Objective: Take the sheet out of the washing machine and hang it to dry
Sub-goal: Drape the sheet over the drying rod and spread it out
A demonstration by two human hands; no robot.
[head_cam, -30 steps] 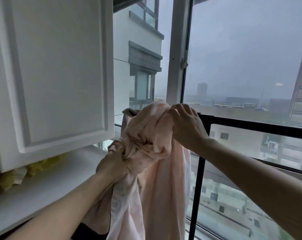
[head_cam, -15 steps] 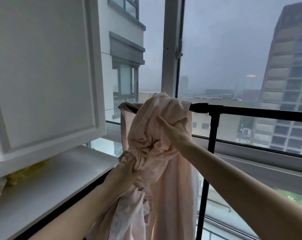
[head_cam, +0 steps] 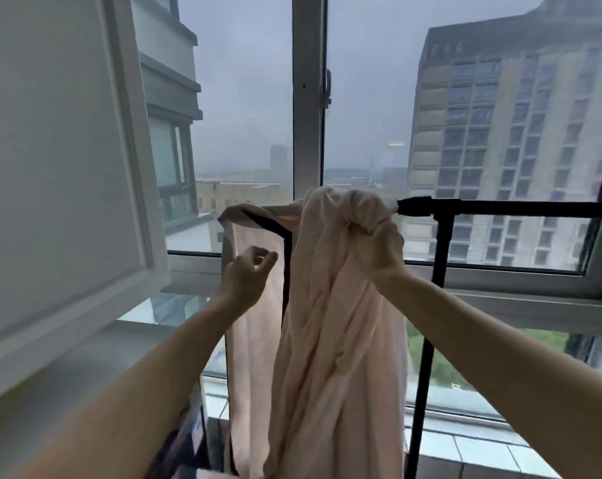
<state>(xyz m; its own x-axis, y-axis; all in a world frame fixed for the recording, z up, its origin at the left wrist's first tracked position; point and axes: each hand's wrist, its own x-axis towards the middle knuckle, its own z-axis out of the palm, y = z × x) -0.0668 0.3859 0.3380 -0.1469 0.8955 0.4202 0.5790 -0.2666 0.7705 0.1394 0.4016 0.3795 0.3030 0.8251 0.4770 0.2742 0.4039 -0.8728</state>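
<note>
Over the black drying rack's top rail (head_cam: 507,209), near its left end, the pale pink sheet (head_cam: 327,323) hangs in a thick, twisted bunch. The right hand (head_cam: 379,245) is raised to rail height with the forearm reaching up from the lower right. Its back faces the camera and its fingers are closed tight round a wad of the cloth just below the rail. The left hand (head_cam: 246,274) is held up lower and to the left, in front of a flatter panel of the sheet. The wrist is bent back, and the fingers (head_cam: 251,254) are loosely curled toward the thumb with no cloth seen between them.

The sheet looks soft and matte, creased into long vertical folds that fall past the bottom edge of the view. One corner is stretched over the rack's left end (head_cam: 230,216), where a dark edge of the frame shows through. The rack is thin, round black tubing with an upright post (head_cam: 438,271) just right of the cloth. A white panelled cabinet door (head_cam: 50,167) stands open at the left, above a white shelf (head_cam: 61,385). A pale window frame (head_cam: 308,98) rises behind the rack.
</note>
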